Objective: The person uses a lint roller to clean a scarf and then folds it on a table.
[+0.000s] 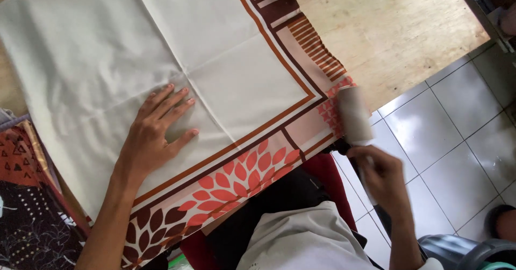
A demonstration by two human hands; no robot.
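A large cream cloth (161, 49) with a brown and orange border and a leaf pattern lies spread over a wooden table (398, 28). My left hand (156, 130) presses flat on the cream middle of the cloth, fingers spread. My right hand (379, 170) grips the handle of a lint roller (355, 114). The roller's pale drum rests on the cloth's patterned corner at the table's near right edge.
Folded patterned fabrics (27, 195) in red and black lie at the left. Grey floor tiles (462, 119) show to the right of the table. A dark round object (467, 251) stands at the bottom right. My lap, in dark and light cloth, is below the table edge.
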